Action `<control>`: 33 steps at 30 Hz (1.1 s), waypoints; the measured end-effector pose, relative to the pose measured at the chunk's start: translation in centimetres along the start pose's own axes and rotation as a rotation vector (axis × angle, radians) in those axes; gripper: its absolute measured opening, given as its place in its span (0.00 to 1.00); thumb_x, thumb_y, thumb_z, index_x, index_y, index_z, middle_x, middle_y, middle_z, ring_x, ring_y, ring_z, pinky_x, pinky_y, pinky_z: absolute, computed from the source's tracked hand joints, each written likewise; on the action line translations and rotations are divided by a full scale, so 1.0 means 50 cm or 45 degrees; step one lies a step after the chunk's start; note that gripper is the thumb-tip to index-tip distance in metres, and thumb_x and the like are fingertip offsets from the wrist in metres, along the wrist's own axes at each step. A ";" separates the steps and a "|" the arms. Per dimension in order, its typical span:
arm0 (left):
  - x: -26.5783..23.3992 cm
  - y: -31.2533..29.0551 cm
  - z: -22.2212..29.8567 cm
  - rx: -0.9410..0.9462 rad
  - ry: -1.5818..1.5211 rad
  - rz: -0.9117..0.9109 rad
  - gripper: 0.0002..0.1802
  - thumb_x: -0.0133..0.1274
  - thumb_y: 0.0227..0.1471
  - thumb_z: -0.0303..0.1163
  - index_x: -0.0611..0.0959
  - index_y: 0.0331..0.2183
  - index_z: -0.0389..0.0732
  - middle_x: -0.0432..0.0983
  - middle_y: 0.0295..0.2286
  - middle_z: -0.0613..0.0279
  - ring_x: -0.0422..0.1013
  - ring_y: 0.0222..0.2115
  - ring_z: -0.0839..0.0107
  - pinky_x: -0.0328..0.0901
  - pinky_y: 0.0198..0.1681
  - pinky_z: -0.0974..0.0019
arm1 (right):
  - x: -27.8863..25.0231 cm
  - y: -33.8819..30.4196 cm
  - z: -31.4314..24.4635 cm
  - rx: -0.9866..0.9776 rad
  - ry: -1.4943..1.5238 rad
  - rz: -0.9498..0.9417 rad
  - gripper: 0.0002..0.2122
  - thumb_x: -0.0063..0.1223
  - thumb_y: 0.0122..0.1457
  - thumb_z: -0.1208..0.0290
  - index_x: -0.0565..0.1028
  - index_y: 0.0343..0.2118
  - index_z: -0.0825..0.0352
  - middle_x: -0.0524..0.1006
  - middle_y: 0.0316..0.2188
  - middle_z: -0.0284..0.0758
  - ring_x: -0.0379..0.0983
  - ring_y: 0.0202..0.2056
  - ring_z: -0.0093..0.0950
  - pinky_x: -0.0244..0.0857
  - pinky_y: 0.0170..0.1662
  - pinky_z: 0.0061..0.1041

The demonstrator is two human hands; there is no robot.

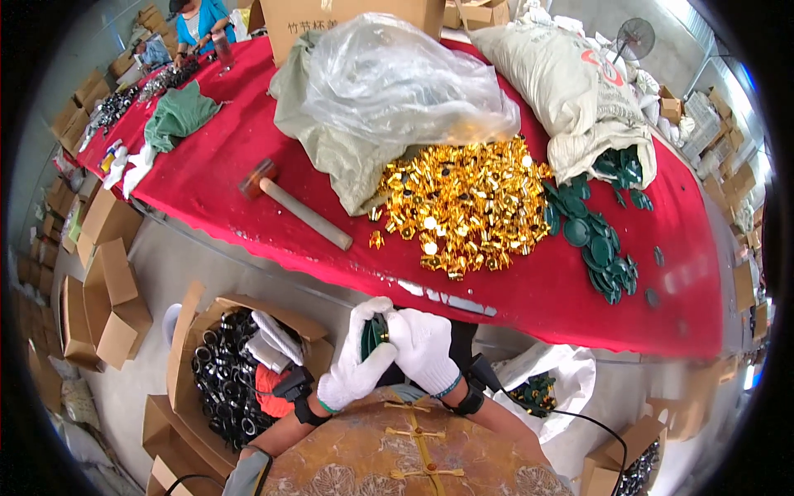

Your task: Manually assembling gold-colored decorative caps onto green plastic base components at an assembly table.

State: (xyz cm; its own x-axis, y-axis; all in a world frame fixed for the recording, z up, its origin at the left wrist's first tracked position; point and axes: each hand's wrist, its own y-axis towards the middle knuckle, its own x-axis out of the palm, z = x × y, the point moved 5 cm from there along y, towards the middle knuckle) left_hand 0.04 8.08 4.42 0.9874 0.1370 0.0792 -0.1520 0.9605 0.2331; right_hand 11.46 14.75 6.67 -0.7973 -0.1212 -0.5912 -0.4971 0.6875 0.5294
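In front of my body, at the table's near edge, both white-gloved hands meet. A dark green round cap (372, 337) sits in the grip of my left hand (354, 364), which is closed around it. My right hand (423, 350) is closed too, its fingers pressed against the cap's right side; they hide part of it. Beyond my hands lies a heap of shiny gold fittings (463, 202) on the red tablecloth (331, 269). Similar green caps (600, 240) are strewn to its right, spilling from a white woven sack (562, 83).
A wooden-handled hammer (306, 213) lies left of the heap, near clear plastic sheeting (397, 78). An open carton of black rings (223, 380) stands at my left; a white bag (562, 376) with green-and-gold pieces at my right. A person (203, 25) works at the far left.
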 end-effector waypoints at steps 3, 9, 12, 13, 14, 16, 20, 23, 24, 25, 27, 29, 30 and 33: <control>0.011 -0.005 0.006 0.035 0.081 0.133 0.28 0.48 0.59 0.24 0.65 0.60 0.36 0.65 0.50 0.56 0.62 0.53 0.69 0.57 0.63 0.62 | 0.020 0.005 0.001 -0.169 -0.174 0.057 0.03 0.55 0.57 0.69 0.74 0.29 0.60 0.71 0.19 0.34 0.73 0.20 0.37 0.64 0.21 0.37; 0.029 -0.018 -0.049 -0.672 -0.446 0.195 0.18 0.47 0.61 0.26 0.75 0.53 0.41 0.75 0.40 0.60 0.74 0.38 0.73 0.72 0.39 0.66 | 0.014 -0.021 0.025 -0.376 -0.534 -0.107 0.05 0.55 0.55 0.67 0.72 0.27 0.60 0.70 0.17 0.31 0.71 0.16 0.33 0.61 0.17 0.38; 0.045 -0.034 -0.108 -0.707 -0.844 0.029 0.17 0.45 0.69 0.44 0.76 0.49 0.44 0.77 0.31 0.61 0.74 0.23 0.70 0.68 0.24 0.69 | 0.005 -0.045 0.028 -0.419 -0.441 -0.124 0.07 0.54 0.55 0.67 0.71 0.23 0.58 0.68 0.16 0.33 0.68 0.16 0.36 0.58 0.20 0.39; 0.056 -0.045 -0.102 -0.734 -0.901 0.039 0.17 0.43 0.70 0.47 0.77 0.46 0.46 0.76 0.26 0.62 0.72 0.18 0.70 0.65 0.19 0.69 | 0.005 -0.052 0.022 -0.481 -0.392 -0.142 0.07 0.54 0.55 0.67 0.70 0.22 0.58 0.68 0.16 0.33 0.68 0.16 0.36 0.58 0.20 0.39; 0.044 -0.051 -0.108 -0.701 -0.896 0.072 0.17 0.43 0.70 0.47 0.77 0.46 0.46 0.76 0.26 0.62 0.72 0.18 0.70 0.65 0.19 0.69 | 0.008 -0.054 0.018 -0.535 -0.346 -0.162 0.07 0.54 0.55 0.67 0.70 0.22 0.58 0.68 0.16 0.33 0.68 0.16 0.36 0.58 0.20 0.39; 0.048 -0.081 -0.125 -1.157 -1.237 -0.085 0.21 0.47 0.67 0.53 0.80 0.38 0.45 0.78 0.25 0.62 0.74 0.19 0.68 0.66 0.18 0.70 | 0.010 -0.059 0.013 -0.616 -0.269 -0.197 0.08 0.54 0.55 0.67 0.70 0.21 0.57 0.68 0.16 0.33 0.68 0.16 0.36 0.58 0.20 0.39; 0.041 -0.100 -0.122 -1.490 -1.168 -0.185 0.23 0.50 0.65 0.55 0.81 0.34 0.44 0.79 0.24 0.62 0.76 0.21 0.67 0.67 0.17 0.71 | 0.003 -0.075 0.011 -0.702 -0.150 -0.265 0.09 0.53 0.55 0.66 0.69 0.20 0.57 0.68 0.16 0.33 0.67 0.16 0.37 0.58 0.20 0.39; 0.043 -0.081 -0.093 -1.386 -1.188 -0.196 0.25 0.51 0.64 0.57 0.81 0.34 0.43 0.79 0.23 0.61 0.77 0.21 0.66 0.67 0.17 0.72 | 0.007 -0.064 0.020 -0.675 -0.107 -0.328 0.11 0.54 0.54 0.65 0.69 0.18 0.59 0.69 0.17 0.36 0.68 0.17 0.39 0.60 0.21 0.41; 0.044 -0.067 -0.087 -1.251 -1.230 -0.207 0.26 0.50 0.65 0.57 0.81 0.36 0.42 0.79 0.24 0.60 0.76 0.21 0.68 0.65 0.18 0.71 | 0.005 -0.042 0.020 -0.549 -0.113 -0.304 0.11 0.55 0.54 0.65 0.70 0.18 0.60 0.69 0.17 0.37 0.69 0.18 0.40 0.61 0.22 0.42; 0.042 -0.054 -0.079 -1.092 -1.178 -0.111 0.22 0.48 0.68 0.53 0.80 0.40 0.42 0.77 0.25 0.61 0.73 0.20 0.71 0.63 0.20 0.73 | 0.002 -0.024 0.019 -0.422 -0.119 -0.281 0.11 0.56 0.54 0.65 0.71 0.19 0.62 0.70 0.17 0.38 0.70 0.18 0.41 0.63 0.23 0.43; 0.026 -0.025 -0.060 -0.641 -0.957 -0.122 0.21 0.44 0.70 0.47 0.74 0.54 0.43 0.77 0.31 0.62 0.72 0.24 0.76 0.66 0.25 0.72 | -0.019 -0.012 0.004 -0.117 -0.024 -0.113 0.12 0.58 0.59 0.65 0.74 0.21 0.66 0.72 0.18 0.42 0.73 0.20 0.44 0.66 0.26 0.43; 0.014 -0.014 -0.064 -0.583 -0.699 -0.060 0.20 0.44 0.71 0.44 0.73 0.55 0.43 0.76 0.30 0.63 0.71 0.24 0.77 0.66 0.25 0.72 | -0.036 -0.007 -0.014 0.152 0.112 -0.090 0.12 0.57 0.60 0.65 0.75 0.23 0.67 0.73 0.18 0.43 0.72 0.21 0.46 0.66 0.26 0.42; 0.004 -0.006 -0.062 -0.521 -0.443 0.004 0.18 0.44 0.71 0.41 0.73 0.56 0.42 0.75 0.29 0.64 0.70 0.24 0.77 0.65 0.25 0.73 | -0.033 -0.001 -0.010 0.169 0.095 -0.083 0.12 0.57 0.60 0.65 0.75 0.23 0.67 0.73 0.18 0.43 0.72 0.21 0.46 0.66 0.26 0.42; -0.011 0.006 0.008 -0.338 -0.220 0.079 0.20 0.47 0.66 0.27 0.70 0.59 0.42 0.74 0.38 0.64 0.70 0.27 0.76 0.67 0.28 0.74 | -0.022 0.012 -0.010 0.075 0.102 -0.198 0.16 0.56 0.63 0.61 0.74 0.22 0.66 0.75 0.20 0.45 0.74 0.20 0.46 0.66 0.24 0.43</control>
State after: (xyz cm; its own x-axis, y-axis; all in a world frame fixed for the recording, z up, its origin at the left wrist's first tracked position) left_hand -0.58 8.19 4.85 0.9509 0.1763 0.2543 -0.1727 0.9843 -0.0369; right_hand 11.86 14.92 7.92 -0.7382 -0.2844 -0.6116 -0.5975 0.6965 0.3973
